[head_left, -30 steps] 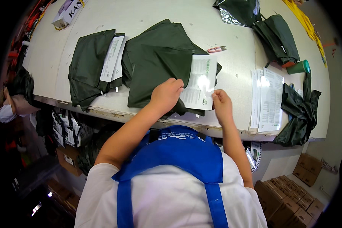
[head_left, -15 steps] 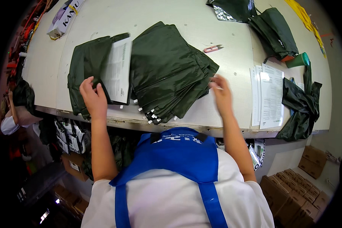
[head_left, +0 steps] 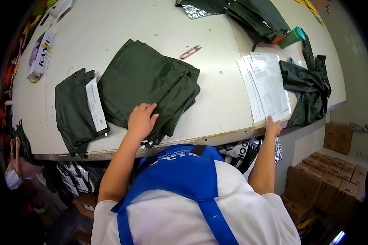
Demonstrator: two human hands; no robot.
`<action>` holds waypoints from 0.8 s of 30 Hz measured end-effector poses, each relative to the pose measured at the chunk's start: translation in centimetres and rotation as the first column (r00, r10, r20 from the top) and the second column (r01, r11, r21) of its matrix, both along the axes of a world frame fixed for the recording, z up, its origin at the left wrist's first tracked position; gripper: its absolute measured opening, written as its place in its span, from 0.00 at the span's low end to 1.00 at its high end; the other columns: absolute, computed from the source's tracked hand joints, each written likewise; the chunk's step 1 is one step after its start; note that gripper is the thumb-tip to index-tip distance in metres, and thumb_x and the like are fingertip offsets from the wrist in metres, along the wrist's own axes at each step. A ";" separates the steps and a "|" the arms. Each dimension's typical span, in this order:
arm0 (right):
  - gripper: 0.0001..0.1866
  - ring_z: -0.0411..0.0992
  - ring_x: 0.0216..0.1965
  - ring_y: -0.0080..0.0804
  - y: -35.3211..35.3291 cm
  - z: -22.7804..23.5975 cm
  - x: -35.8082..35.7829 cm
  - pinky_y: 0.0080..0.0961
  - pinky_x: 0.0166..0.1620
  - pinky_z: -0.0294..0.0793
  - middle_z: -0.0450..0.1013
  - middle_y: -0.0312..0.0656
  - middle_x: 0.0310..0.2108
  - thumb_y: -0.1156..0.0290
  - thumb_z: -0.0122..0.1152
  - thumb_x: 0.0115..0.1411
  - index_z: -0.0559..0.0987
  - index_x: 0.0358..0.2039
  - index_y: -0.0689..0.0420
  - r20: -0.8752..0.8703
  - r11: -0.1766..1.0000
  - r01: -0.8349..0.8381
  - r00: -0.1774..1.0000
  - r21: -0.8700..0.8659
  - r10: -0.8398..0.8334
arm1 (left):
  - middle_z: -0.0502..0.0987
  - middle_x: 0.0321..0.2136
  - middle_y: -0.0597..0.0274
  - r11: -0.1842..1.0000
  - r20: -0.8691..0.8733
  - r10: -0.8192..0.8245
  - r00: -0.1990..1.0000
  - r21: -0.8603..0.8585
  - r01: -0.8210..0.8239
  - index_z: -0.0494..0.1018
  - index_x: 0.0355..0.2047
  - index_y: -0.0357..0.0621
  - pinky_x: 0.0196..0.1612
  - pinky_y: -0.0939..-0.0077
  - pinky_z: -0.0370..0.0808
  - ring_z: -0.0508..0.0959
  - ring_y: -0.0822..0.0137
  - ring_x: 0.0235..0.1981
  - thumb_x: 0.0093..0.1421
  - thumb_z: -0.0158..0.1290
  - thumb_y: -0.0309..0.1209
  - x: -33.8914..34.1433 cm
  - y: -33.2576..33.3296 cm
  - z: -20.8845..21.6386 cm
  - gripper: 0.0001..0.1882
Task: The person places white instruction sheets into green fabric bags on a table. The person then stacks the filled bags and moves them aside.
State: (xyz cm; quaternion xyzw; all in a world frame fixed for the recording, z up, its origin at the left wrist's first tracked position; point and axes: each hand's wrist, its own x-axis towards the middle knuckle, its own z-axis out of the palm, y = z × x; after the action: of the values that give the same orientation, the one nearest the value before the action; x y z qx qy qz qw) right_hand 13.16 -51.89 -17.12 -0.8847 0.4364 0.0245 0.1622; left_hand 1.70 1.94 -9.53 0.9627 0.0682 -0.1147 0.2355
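Observation:
My left hand (head_left: 141,122) lies with its fingers out on a stack of folded dark green fabric pieces (head_left: 135,81), whose small white tags show at the near edge. Further left, a smaller dark green folded pile (head_left: 73,108) has a white printed sheet (head_left: 95,104) against its right side. At the table's front edge on the right, my right hand (head_left: 273,127) pinches the near corner of a printed paper sheet (head_left: 270,87), which lies on other sheets.
Pink-handled thread snips (head_left: 190,52) lie beyond the stack. A green cylinder (head_left: 292,38), dark green bags (head_left: 257,18) and a crumpled dark bag (head_left: 308,87) are on the right. A white box (head_left: 40,57) stands far left. Cartons (head_left: 323,175) are stacked below; another person (head_left: 14,177) is at left.
My right hand has moved right, from beside the stack to the papers. My left hand has gone from the left pile onto the stack. The view has shifted right.

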 end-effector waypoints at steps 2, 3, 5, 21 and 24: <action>0.52 0.60 0.56 0.60 2.7 1.9 1.2 0.51 0.57 0.61 0.61 0.61 0.56 0.41 0.69 0.41 0.62 0.58 0.64 0.026 0.998 0.056 0.998 -0.024 -0.056 | 0.72 0.44 0.55 0.999 0.058 -0.004 0.998 -0.038 0.007 0.71 0.50 0.47 0.49 0.62 0.69 0.70 0.51 0.47 0.54 0.56 0.32 0.0 -0.6 0.0 0.22; 0.52 0.61 0.56 0.59 3.6 2.3 1.6 0.49 0.57 0.62 0.62 0.62 0.55 0.42 0.70 0.40 0.62 0.57 0.65 0.014 0.989 0.121 0.993 -0.084 -0.120 | 0.72 0.43 0.55 0.998 0.087 -0.007 0.996 -0.061 0.012 0.71 0.49 0.46 0.49 0.63 0.69 0.71 0.51 0.46 0.53 0.56 0.31 0.0 -0.9 -0.2 0.21; 0.51 0.63 0.55 0.58 4.7 2.8 2.3 0.44 0.56 0.64 0.65 0.63 0.52 0.44 0.72 0.39 0.63 0.56 0.66 0.007 0.951 0.238 0.970 -0.199 -0.242 | 0.72 0.43 0.55 0.998 0.199 0.045 0.979 0.037 -0.053 0.72 0.47 0.45 0.48 0.63 0.70 0.71 0.52 0.45 0.51 0.57 0.28 0.5 -0.4 -0.8 0.20; 0.09 0.73 0.32 0.23 -2.4 4.3 -2.7 0.11 0.30 0.74 0.74 0.42 0.37 0.80 0.51 0.62 0.71 0.44 0.62 0.202 -0.019 -0.284 0.723 0.959 -0.660 | 0.69 0.39 0.54 0.999 0.235 -0.032 0.972 0.035 0.024 0.74 0.40 0.49 0.38 0.59 0.74 0.75 0.50 0.35 0.53 0.48 0.20 0.0 1.8 -0.5 0.15; 0.12 0.73 0.32 0.17 6.9 10.4 -4.7 0.08 0.25 0.71 0.74 0.38 0.38 0.78 0.53 0.61 0.70 0.46 0.59 0.323 -0.004 -0.334 0.914 0.943 -0.244 | 0.68 0.40 0.52 0.996 0.182 0.076 0.980 0.037 -0.084 0.68 0.42 0.42 0.37 0.57 0.73 0.75 0.46 0.36 0.50 0.53 0.22 0.2 0.9 0.9 0.17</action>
State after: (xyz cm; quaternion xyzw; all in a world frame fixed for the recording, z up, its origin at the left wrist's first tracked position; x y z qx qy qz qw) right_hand 8.48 -44.96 -6.76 -0.5023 0.2150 0.1502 0.8240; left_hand 1.92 2.87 -8.61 0.9706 0.0877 -0.0158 0.2236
